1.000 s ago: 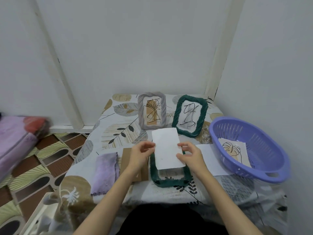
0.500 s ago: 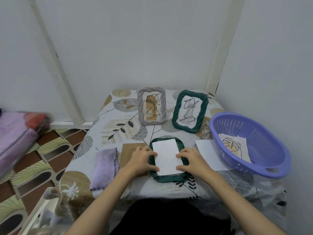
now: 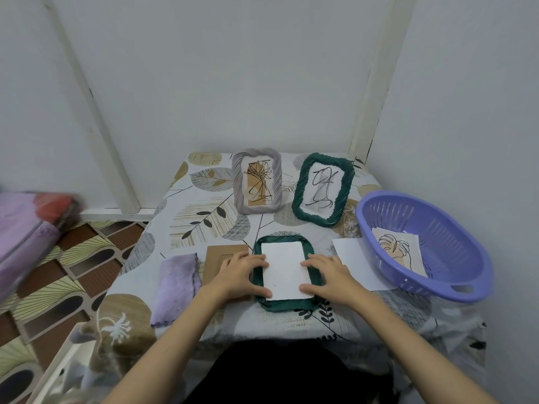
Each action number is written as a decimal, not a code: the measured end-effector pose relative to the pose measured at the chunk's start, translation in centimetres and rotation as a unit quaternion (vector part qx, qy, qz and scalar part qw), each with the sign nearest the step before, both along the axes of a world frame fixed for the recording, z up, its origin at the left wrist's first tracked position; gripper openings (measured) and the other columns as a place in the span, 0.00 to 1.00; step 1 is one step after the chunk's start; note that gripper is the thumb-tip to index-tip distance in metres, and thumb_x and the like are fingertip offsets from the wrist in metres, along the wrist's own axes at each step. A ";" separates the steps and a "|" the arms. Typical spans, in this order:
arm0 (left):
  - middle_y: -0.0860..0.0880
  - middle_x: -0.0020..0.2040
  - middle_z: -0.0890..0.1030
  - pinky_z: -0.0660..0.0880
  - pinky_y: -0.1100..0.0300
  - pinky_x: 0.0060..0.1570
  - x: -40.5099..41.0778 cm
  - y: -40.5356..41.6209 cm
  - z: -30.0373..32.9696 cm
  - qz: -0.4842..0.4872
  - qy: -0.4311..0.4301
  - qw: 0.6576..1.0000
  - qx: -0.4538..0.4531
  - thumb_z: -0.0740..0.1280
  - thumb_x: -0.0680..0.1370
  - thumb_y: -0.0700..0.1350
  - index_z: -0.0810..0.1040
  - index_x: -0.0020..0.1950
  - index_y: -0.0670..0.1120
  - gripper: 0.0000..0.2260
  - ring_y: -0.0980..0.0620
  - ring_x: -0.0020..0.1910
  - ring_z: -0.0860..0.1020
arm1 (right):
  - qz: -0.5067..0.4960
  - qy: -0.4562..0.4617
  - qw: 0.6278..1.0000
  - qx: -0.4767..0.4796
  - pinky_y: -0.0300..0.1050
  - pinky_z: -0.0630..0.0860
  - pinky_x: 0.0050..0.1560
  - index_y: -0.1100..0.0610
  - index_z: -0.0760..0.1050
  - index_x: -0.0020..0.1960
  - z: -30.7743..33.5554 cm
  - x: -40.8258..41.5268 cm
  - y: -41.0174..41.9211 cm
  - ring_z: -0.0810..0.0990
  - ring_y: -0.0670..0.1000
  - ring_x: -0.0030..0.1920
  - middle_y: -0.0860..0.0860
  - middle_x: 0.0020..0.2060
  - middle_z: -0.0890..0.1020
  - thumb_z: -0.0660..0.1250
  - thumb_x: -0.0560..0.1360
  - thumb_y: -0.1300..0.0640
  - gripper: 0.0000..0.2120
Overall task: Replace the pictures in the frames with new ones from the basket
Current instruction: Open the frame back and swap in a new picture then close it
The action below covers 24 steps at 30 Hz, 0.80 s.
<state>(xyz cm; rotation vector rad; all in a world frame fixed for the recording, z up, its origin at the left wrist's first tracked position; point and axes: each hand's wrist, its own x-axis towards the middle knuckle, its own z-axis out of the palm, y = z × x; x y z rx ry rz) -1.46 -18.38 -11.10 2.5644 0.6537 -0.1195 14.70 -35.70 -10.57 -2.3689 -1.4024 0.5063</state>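
A dark green frame (image 3: 284,305) lies face down on the table in front of me. A white picture sheet (image 3: 284,268) rests blank side up inside it. My left hand (image 3: 240,274) presses the sheet's left edge and my right hand (image 3: 326,274) presses its right edge, fingers spread flat. A brown backing board (image 3: 217,255) lies left of the frame, partly under my left hand. A purple basket (image 3: 455,282) at the right holds a leaf drawing (image 3: 401,252). A grey frame (image 3: 256,180) and a second green frame (image 3: 322,189) stand at the back, each with a line drawing.
A folded lilac cloth (image 3: 175,287) lies left of the backing board. A loose white sheet (image 3: 357,262) sticks out from under the basket. The table (image 3: 204,225) stands in a wall corner under a leaf-patterned cover. Patterned floor and pink bedding (image 3: 26,225) are at the left.
The white sheet was held up above the lying frame; both hands have lowered it into the frame and now press it flat.
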 end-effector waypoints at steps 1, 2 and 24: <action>0.58 0.74 0.61 0.50 0.49 0.71 0.0 0.0 0.0 0.004 -0.003 1.000 -0.005 0.71 0.67 0.61 0.66 0.68 0.55 0.33 0.50 0.74 0.52 | 0.001 0.002 1.000 0.001 0.51 0.57 0.68 0.45 0.63 0.69 0.0 -0.1 0.1 0.57 0.52 0.70 0.45 0.73 0.60 0.67 0.71 0.42 0.29; 0.58 0.74 0.60 0.49 0.49 0.71 0.0 0.0 -0.1 0.005 -0.005 1.000 -0.006 0.71 0.67 0.61 0.66 0.68 0.55 0.33 0.50 0.74 0.52 | 0.006 0.002 1.000 -0.002 0.52 0.57 0.69 0.44 0.61 0.71 0.0 -0.1 0.1 0.56 0.52 0.70 0.45 0.74 0.58 0.66 0.71 0.41 0.30; 0.30 0.72 0.58 0.52 0.49 0.74 -1.6 0.1 -2.7 0.338 -0.152 0.928 0.031 0.68 0.72 0.53 0.63 0.64 0.30 0.33 0.37 0.73 0.55 | 0.017 0.001 0.999 -0.037 0.54 0.55 0.69 0.43 0.62 0.70 -0.4 -0.4 -0.2 0.54 0.51 0.72 0.42 0.74 0.56 0.65 0.72 0.40 0.29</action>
